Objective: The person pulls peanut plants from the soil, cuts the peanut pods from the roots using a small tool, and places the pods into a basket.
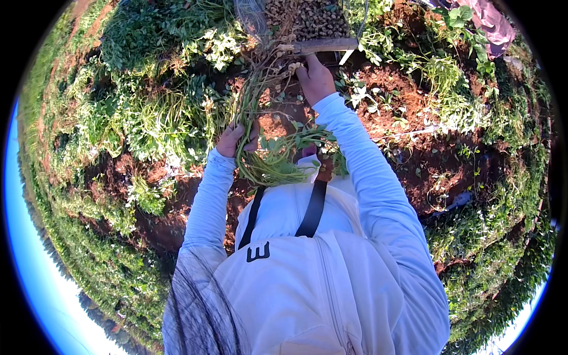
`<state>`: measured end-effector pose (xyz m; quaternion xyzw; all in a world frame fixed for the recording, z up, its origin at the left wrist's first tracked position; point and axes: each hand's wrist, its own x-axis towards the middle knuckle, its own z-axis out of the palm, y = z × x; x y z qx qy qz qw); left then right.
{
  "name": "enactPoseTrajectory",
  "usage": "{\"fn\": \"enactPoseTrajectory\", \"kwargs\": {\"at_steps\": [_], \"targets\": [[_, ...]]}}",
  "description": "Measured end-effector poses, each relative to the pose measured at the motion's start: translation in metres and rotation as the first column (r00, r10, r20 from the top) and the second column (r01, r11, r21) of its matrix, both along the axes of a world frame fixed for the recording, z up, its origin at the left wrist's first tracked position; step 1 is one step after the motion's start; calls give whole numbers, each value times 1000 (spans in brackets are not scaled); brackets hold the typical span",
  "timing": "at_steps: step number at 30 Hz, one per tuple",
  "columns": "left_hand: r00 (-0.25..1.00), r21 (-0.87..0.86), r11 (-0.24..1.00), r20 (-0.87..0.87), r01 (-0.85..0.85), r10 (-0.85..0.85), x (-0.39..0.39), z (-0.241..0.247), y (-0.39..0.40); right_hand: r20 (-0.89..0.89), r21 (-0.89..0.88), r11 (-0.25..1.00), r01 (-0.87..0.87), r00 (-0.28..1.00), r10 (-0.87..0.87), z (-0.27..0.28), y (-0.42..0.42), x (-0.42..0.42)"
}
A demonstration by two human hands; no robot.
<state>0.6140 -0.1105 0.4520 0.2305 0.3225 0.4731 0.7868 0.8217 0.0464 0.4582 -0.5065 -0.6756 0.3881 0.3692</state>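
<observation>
My left hand [237, 138] is closed around the green stems of a bundle of peanut plants [250, 102]. Their leafy ends hang down in front of my body, and the roots, with pale pods on them, reach up to a wooden-edged container [326, 45]. Inside that container lies a heap of peanut pods [317, 20]. My right hand [317, 80] is just below the wooden edge, its fingers bent beside a pale pod [294, 67] at the root end. Whether the fingers grip the pod or the edge cannot be told.
Netting [250, 17] stands at the container's left side. A large pile of leafy plants [164, 31] lies at the upper left. Reddish soil [390, 102] with scattered plants spreads to the right, and a pinkish sheet [492, 26] is at the upper right.
</observation>
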Motion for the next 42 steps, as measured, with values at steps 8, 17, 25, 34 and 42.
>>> {"fn": "enactPoseTrajectory", "kwargs": {"at_steps": [8, 17, 25, 34, 42], "targets": [[998, 6, 999, -53, -36, 36, 3, 6, -12, -276, -304, 951, -62, 961, -25, -18, -2, 10], [993, -71, 996, -116, -48, 40, 5, -1, -25, -491, -634, 772, -41, 793, -361, -20, -9, 17], [842, 27, 1000, -539, 16, 1, 43, 37, -14, -241, -69, 928, 366, 897, -371, -92, 23, 31], [593, 296, 942, -791, 156, 150, 60, 62, -11, -519, -841, 538, -54, 358, -776, -40, -33, 60], [517, 307, 892, -850, 331, 101, 42, 81, -9, -450, -799, 595, 86, 571, -687, -84, 38, 109]]}}
